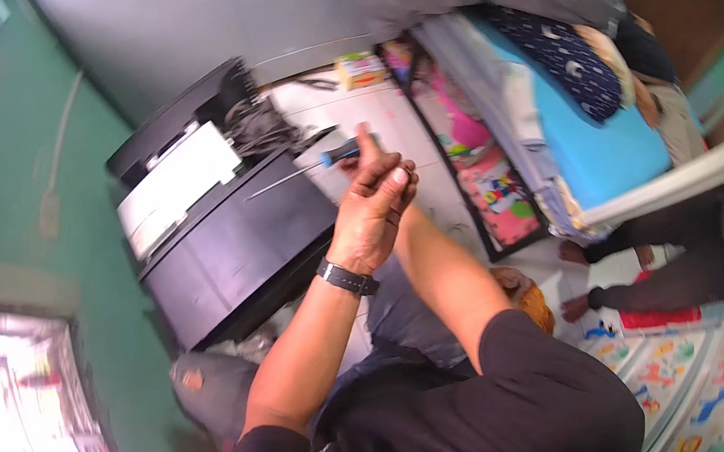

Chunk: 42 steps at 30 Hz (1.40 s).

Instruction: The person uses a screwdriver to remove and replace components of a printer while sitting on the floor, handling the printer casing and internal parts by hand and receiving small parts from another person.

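My left hand (369, 223), with a dark watch (347, 276) on its wrist, is raised in front of my chest. Its thumb and fingers are pinched together; whatever is between them is too small to make out. Just beyond it, my right hand (367, 150) is partly covered by the left. The right fingers are closed round the blue and black handle of a screwdriver (339, 154). Its thin metal shaft points left, over a black printer (238, 256). The printer sits on the floor before me to the left, with a white panel (179, 190) on its rear part.
Black cables (264, 127) lie bunched at the printer's far right corner. A yellow packet (360, 70) is on the tiled floor beyond. A bed with a blue mattress (603, 152) stands right. Another person's legs (676, 269) stretch out at the right, near a patterned mat (712, 369).
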Motion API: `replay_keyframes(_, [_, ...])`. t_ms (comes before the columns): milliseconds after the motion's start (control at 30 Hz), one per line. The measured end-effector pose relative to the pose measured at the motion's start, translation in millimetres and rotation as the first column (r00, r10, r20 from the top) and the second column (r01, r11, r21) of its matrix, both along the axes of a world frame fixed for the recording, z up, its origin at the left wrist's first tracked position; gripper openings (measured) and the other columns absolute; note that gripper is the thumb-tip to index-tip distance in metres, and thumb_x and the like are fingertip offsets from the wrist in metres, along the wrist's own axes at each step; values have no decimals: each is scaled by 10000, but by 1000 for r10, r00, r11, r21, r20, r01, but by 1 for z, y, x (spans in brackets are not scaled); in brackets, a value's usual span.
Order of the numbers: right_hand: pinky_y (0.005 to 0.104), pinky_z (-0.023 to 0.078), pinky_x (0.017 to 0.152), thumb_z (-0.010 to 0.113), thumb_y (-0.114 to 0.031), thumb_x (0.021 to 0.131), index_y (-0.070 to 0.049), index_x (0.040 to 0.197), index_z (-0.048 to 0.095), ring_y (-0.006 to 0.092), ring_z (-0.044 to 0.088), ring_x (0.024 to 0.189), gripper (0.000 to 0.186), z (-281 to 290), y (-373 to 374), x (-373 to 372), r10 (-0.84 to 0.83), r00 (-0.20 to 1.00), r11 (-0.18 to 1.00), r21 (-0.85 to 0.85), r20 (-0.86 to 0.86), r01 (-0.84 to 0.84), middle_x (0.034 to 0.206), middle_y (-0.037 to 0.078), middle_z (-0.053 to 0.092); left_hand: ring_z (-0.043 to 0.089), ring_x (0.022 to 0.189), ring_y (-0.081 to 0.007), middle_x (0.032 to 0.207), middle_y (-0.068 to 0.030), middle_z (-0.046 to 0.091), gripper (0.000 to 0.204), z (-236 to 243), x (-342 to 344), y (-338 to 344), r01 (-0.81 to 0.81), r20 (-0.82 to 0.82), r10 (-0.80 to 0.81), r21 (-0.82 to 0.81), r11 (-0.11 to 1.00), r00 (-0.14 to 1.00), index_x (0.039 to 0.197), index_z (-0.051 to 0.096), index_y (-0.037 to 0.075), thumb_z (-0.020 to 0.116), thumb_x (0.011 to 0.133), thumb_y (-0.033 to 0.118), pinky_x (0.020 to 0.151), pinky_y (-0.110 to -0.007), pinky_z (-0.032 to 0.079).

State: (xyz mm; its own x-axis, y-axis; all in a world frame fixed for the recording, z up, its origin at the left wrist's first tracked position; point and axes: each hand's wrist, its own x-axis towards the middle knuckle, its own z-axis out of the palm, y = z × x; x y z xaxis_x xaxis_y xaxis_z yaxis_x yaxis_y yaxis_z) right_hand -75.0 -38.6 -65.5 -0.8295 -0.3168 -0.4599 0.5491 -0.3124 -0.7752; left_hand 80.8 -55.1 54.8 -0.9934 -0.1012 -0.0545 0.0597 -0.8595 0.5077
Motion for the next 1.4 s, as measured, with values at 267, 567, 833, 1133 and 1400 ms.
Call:
replay_keyframes(267, [315,541,623,702,-528,964,-147,1021,557,120,540,685,412,16,-7,13,-125,970,970,-232,-208,75,854,-4,569,638,888,-120,978,-37,712,232,-88,84,-140,-422,0,621,-733,533,784,1169,717,19,723,993,170,844,-288,530])
replay_keyframes(567, [328,626,669,660,-393,1025,-18,1258,489,166,677,777,473,79,-15,39,56,651,983,-73,-757,-169,968,86,622,717,859,-286,969,-119,702,198,-112,96,-191,-218,-380,595,-920,-326,708,1109,725,70,723,911,63,795,-357,561])
replay_keyframes(833, [289,589,694,698,-386,1001,-16,1251,496,155,688,765,490,122,-21,61,164,448,974,74,-879,-213,958,87,666,651,976,-359,1018,-118,684,222,-109,93,-180,-156,-332,511,-921,-357,793,1131,727,82,701,911,96,844,-431,530])
replay_keyframes(1133, [289,581,756,730,-343,984,-23,1276,505,142,677,854,488,141,-28,70,280,332,941,189,-901,-279,1001,73,677,632,1005,-349,1026,-117,660,246,-104,101,-183,-150,-344,421,-891,-428,840,1149,717,65,685,905,71,864,-441,531])
replay_keyframes(1400, [418,549,809,833,-273,860,-87,1301,510,338,680,883,578,190,-47,97,473,-116,880,461,-873,118,1103,151,667,631,1000,-354,1003,-128,652,226,-106,96,-185,-135,-335,429,-891,-433,839,1113,712,53,688,890,74,856,-447,531])
